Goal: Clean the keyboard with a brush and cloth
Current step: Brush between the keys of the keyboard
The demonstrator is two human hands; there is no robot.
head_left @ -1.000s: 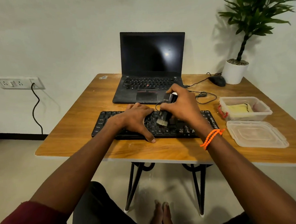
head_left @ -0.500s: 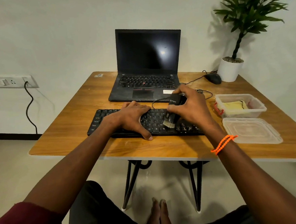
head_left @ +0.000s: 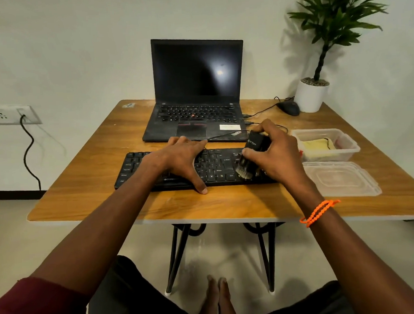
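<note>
The brush (head_left: 249,160), gripped by the right hand (head_left: 278,155), is now sweeping the right end of the keyboard (head_left: 216,167), near the table's (head_left: 101,203) near edge, while the flat left hand (head_left: 180,158) is pressing its middle.

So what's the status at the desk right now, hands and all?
Left hand flat on keyboard, steadying. Right hand grips brush, bristles on right-side keys. Cloth sits in tub, unused. Nothing blocking.
</note>
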